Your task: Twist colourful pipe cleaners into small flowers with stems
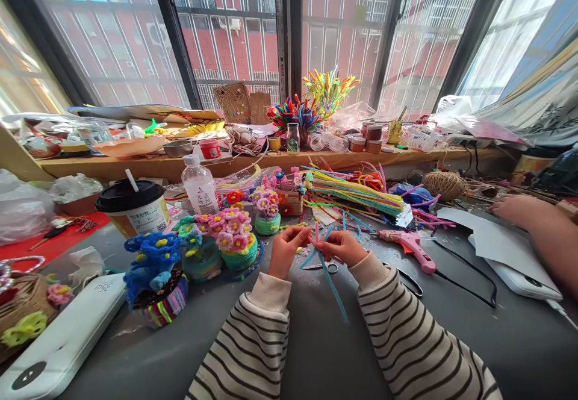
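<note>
Light-blue pipe cleaners point(333, 294), joined in a crossed, star-like shape, hang above the grey table. My right hand point(342, 247) pinches them near the crossing, its fingertips closed. Facing it, my left hand point(289, 250) is closed in a pinch at what looks like a short pink pipe cleaner point(316, 231); the fingers partly hide it. The fingertips of both hands nearly meet. Beneath them lies a small pair of scissors point(332, 267), partly covered. Left of my hands stand pots of pipe-cleaner flowers, one with pink blooms point(232, 231) and one with blue point(156, 255).
A pink glue gun point(412, 248) with a black cord lies to the right. Behind are a pipe-cleaner bundle point(356, 192), a twine ball point(445, 185), a bottle point(198, 186) and a lidded cup point(135, 207). Another person's arm point(537, 222) rests at the right.
</note>
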Motion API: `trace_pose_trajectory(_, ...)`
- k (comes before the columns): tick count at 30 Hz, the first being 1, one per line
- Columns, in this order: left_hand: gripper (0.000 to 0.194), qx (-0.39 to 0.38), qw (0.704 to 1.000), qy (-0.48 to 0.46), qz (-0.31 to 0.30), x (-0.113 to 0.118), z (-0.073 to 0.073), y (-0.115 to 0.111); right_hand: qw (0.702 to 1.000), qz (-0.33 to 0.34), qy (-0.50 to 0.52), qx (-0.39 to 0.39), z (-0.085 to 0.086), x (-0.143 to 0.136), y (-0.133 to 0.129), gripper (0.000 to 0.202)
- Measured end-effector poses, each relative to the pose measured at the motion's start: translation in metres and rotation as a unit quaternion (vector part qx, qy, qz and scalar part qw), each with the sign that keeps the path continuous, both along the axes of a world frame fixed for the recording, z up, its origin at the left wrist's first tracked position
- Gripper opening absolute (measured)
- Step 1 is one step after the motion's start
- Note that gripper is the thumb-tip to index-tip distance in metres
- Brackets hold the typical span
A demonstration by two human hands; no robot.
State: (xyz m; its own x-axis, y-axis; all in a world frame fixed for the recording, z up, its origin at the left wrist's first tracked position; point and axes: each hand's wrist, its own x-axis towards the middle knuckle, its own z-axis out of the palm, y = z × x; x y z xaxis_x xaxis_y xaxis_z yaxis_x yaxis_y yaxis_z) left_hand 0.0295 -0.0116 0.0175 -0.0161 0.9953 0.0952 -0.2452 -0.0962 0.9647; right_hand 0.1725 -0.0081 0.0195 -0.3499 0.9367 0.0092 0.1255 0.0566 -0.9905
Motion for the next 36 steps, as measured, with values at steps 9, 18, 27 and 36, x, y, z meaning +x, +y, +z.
trace_pose_trajectory(9,0.018,-0.072,0.994,-0.079,0.022,0.006,-0.006,0.000,0.981,-0.160,0.106,0.013,-0.006,-0.001,0.008,0.032)
trace_pose_trajectory(18,0.031,-0.045,0.999,-0.028,-0.008,-0.002,0.002,-0.002,0.999,0.017,-0.012,-0.029,-0.003,0.009,0.005,0.030)
trace_pose_trajectory(27,0.018,-0.052,0.998,0.013,-0.044,0.001,0.000,-0.002,0.999,0.019,-0.041,-0.010,-0.002,0.002,-0.002,0.029)
trace_pose_trajectory(36,0.017,-0.083,0.992,-0.089,0.023,0.002,-0.006,0.002,0.992,-0.113,0.048,0.025,-0.004,-0.005,0.001,0.031)
